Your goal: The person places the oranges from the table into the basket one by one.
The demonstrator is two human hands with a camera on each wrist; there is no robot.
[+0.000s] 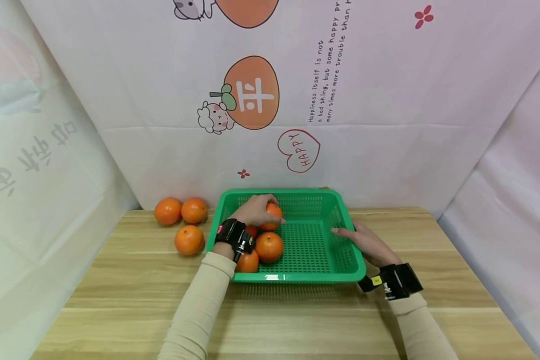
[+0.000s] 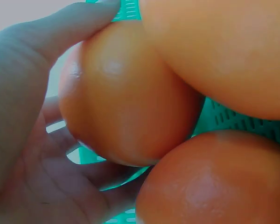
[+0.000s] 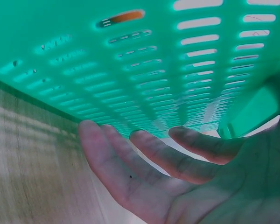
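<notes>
A green plastic basket [image 1: 292, 277] stands on the table in the head view, with several oranges in its left half. Inside it, my left hand [image 1: 253, 212] holds an orange [image 1: 274, 216]; the left wrist view shows thumb and fingers around this orange [image 2: 126, 93]. Two others press close by, one of them a lower orange [image 2: 214, 182]. Nearer the front lies another orange [image 1: 269, 247]. On the basket's right side, my right hand [image 1: 371, 242] grips the rim, thumb inside. Its fingers [image 3: 154, 149] lie along the slotted outer wall in the right wrist view.
Left of the basket, three loose oranges [image 1: 189, 240] rest on the wooden table [image 1: 297, 325]. A white printed cloth [image 1: 378, 165] hangs behind the table's back edge, and pale cloth covers both sides.
</notes>
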